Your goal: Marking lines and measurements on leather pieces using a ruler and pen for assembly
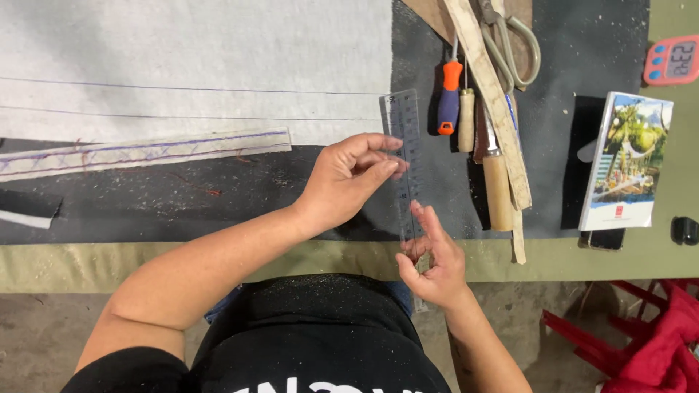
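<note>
Both hands hold a clear plastic ruler (405,120) that lies lengthwise over the dark mat (218,204). My left hand (348,180) pinches the ruler near its middle from the left. My right hand (431,256) grips its near end at the table's front edge. A white sheet of material (196,51) with thin drawn lines covers the far left of the mat. A narrow white strip (145,151) marked with purple pen lies along the sheet's near edge, left of my left hand.
Right of the ruler lie an orange-handled screwdriver (450,98), wooden-handled tools (498,191), a long worn strap (495,102) and scissors (518,44). Farther right sit a booklet (626,160), a pink timer (671,60) and a small black object (684,230). Red fabric (655,335) lies below the table.
</note>
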